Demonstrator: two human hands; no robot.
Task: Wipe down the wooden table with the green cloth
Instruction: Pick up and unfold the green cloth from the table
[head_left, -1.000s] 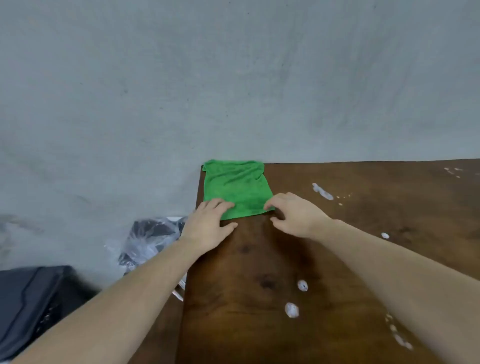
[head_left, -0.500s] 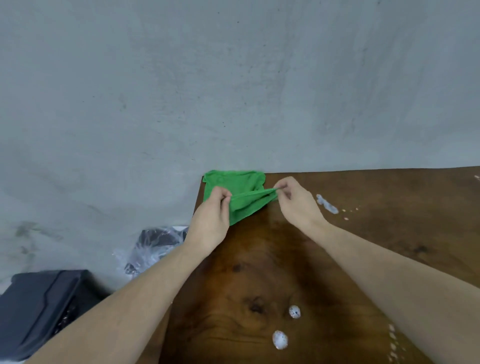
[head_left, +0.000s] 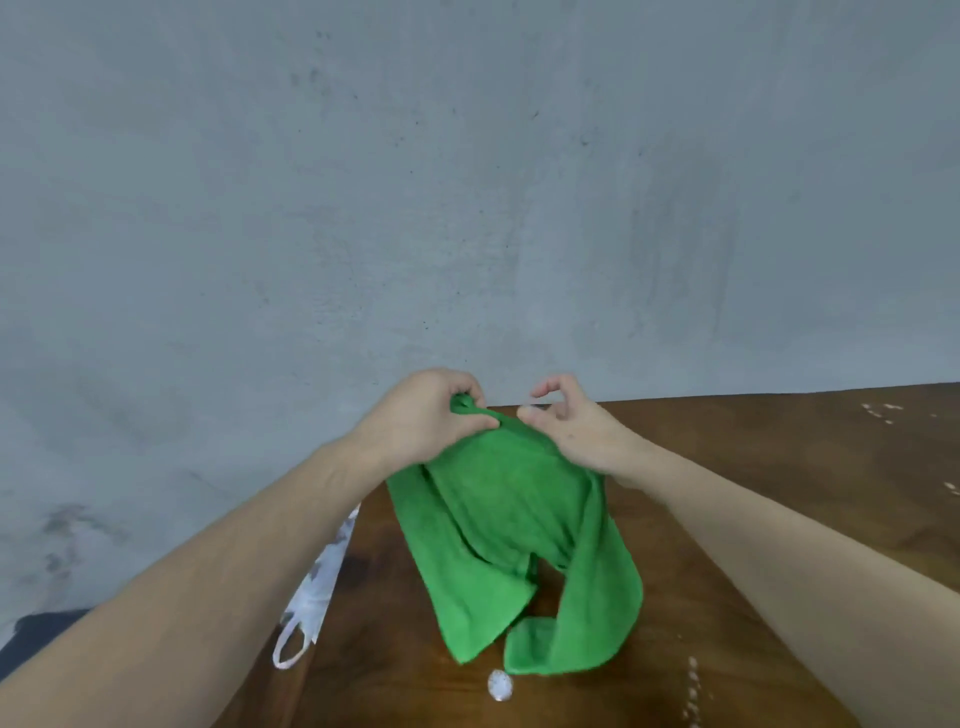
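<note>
The green cloth (head_left: 498, 535) hangs in the air above the wooden table (head_left: 753, 467), partly unfolded, its lower edges drooping toward the tabletop. My left hand (head_left: 426, 421) pinches the cloth's top edge between thumb and fingers. My right hand (head_left: 571, 426) touches the same top edge just to the right, thumb and forefinger curled apart; I cannot tell whether they grip it. The table is dark brown with white spots, one blob (head_left: 500, 686) just below the cloth.
A grey wall rises right behind the table's far edge. A white plastic bag (head_left: 317, 587) hangs off the table's left side. A dark object (head_left: 36, 631) sits low at the far left. More white specks (head_left: 883, 410) dot the right part of the table.
The cloth lay folded flat at the table's far left corner; both hands pinched its near edge, then lifted it up so it now hangs unfolding.
</note>
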